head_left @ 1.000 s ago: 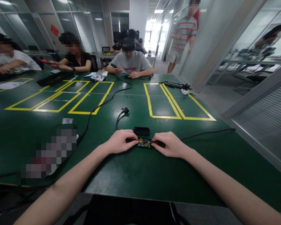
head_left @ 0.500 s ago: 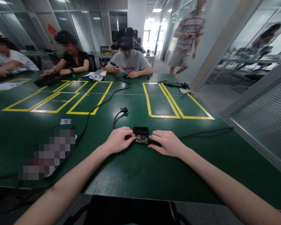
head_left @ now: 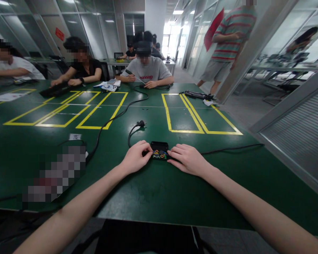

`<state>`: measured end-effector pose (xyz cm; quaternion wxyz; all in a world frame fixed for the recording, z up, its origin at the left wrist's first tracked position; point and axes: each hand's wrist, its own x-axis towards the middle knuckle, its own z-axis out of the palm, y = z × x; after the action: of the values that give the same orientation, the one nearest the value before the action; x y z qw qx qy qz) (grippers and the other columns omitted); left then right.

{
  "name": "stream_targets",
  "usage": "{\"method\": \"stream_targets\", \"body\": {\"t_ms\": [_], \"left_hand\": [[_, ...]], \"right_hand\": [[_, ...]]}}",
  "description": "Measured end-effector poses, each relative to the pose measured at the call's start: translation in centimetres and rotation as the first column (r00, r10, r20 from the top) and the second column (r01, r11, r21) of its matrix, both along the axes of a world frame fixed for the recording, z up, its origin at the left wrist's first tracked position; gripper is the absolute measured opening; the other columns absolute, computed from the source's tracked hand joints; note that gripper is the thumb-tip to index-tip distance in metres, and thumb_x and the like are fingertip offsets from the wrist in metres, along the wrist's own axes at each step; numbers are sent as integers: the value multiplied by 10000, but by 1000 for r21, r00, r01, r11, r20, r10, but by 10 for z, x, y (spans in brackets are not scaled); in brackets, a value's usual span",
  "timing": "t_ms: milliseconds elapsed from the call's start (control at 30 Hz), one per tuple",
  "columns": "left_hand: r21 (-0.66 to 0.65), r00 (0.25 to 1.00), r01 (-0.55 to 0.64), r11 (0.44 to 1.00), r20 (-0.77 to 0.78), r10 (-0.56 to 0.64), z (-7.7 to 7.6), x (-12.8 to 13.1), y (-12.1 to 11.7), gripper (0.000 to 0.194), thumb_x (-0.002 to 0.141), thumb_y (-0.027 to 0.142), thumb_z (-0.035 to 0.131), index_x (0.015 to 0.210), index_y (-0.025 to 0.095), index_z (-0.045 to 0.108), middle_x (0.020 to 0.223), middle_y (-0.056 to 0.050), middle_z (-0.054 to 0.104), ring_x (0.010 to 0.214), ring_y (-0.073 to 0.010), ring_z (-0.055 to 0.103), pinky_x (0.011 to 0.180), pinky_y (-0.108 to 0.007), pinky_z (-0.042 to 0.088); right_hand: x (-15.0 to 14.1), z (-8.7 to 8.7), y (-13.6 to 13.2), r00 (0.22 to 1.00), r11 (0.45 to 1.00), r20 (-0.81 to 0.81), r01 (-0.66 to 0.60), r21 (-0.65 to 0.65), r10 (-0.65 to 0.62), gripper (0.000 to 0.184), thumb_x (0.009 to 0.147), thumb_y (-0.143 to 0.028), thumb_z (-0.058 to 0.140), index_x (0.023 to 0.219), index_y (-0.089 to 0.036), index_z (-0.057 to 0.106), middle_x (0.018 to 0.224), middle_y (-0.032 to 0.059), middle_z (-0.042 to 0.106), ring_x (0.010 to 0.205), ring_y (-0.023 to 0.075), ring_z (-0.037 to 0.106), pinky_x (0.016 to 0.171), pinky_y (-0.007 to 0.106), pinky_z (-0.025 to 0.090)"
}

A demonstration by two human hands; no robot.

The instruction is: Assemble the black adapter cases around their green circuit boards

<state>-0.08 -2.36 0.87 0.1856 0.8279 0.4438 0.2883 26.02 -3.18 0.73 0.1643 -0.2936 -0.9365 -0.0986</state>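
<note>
An opened black power adapter (head_left: pixel 159 154) lies before me on the green table, its circuit board with copper-coloured coils facing up. Right behind the board is the black case half (head_left: pixel 159 145). My left hand (head_left: pixel 137 157) is closed, thumb and forefinger pinching the adapter's left end. At the right end, my right hand (head_left: pixel 189 159) grips the adapter between thumb and fingers. A short cord with a black plug (head_left: pixel 141 124) runs out from behind my left hand. Another black cable (head_left: pixel 233 149) leads off to the right. My fingers hide both ends of the adapter.
A blurred-out object (head_left: pixel 57 173) lies to the left, near a small numbered label (head_left: pixel 75 137). Yellow tape outlines (head_left: pixel 187 132) mark the table beyond. A long black cord (head_left: pixel 99 132) crosses it. A folded tripod-like object (head_left: pixel 197 94) lies at the far right. Several people sit opposite.
Both hands stay at the adapter, with only slight finger shifts; the board sits a little farther from me. The person in the striped shirt has moved to the right.
</note>
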Motion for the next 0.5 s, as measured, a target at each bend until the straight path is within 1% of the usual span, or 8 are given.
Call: {"method": "stream_targets", "body": {"t_ms": [100,133,200,267,300,367,433,500], "left_hand": [[-2,998,5,1000,64,-5,-2,-2,3,154,873,168,607,723,195,592,904,-33,647,893,-191,640,836,-325,532],[19,998,9,1000,64,-10,-2,-3,3,155,870,165,610,719,194,591,973,-49,663,952,-201,651,884,-345,538],[71,999,27,997,45,-30,-2,-3,3,153,879,159,604,730,194,594,1181,-97,676,1117,-236,647,994,-402,527],[104,998,67,992,10,-68,-1,-3,3,140,897,181,616,760,195,593,1358,-142,645,1264,-274,608,1077,-462,495],[104,995,95,990,-12,-95,-1,-3,2,132,898,208,644,777,196,590,1394,-161,638,1307,-292,593,1098,-487,483],[81,988,147,986,-64,-142,0,-3,2,164,865,262,727,811,198,586,1400,-188,648,1334,-322,591,1106,-512,481],[57,982,169,984,-101,-163,0,-3,3,208,830,273,778,831,197,585,1405,-197,650,1324,-332,608,1094,-510,496],[47,981,170,984,-104,-165,0,-4,3,197,835,261,776,842,196,590,1440,-187,628,1310,-317,624,1082,-492,513]], "right_hand": [[0,0,0,998,999,-55,-14,-41,11,235,1018,-337,551,1046,-175,719,928,117,720,839,242,642,725,367,494],[0,0,0,997,999,-80,-15,-50,11,235,1007,-346,563,1030,-178,725,922,115,720,831,240,641,722,367,492],[-1,-1,0,990,999,-140,19,-50,-26,252,1002,-348,552,1027,-176,735,901,109,719,805,234,640,713,366,496],[-5,-3,1,971,993,-206,113,-41,-119,288,1016,-327,510,1090,-161,733,893,112,713,792,236,643,709,373,512],[-7,-4,2,956,984,-234,172,-44,-177,311,1022,-321,494,1150,-154,722,915,119,711,809,245,647,721,385,523],[-11,-9,4,925,962,-265,262,-77,-273,359,1024,-331,489,1272,-153,677,1015,145,702,890,281,652,775,432,547],[-14,-14,8,909,948,-275,283,-147,-314,375,1014,-339,509,1322,-176,647,1120,159,683,985,312,643,851,485,555],[-14,-18,11,900,939,-303,247,-238,-313,343,997,-325,540,1295,-193,648,1154,150,676,1049,316,636,910,502,550]]}}
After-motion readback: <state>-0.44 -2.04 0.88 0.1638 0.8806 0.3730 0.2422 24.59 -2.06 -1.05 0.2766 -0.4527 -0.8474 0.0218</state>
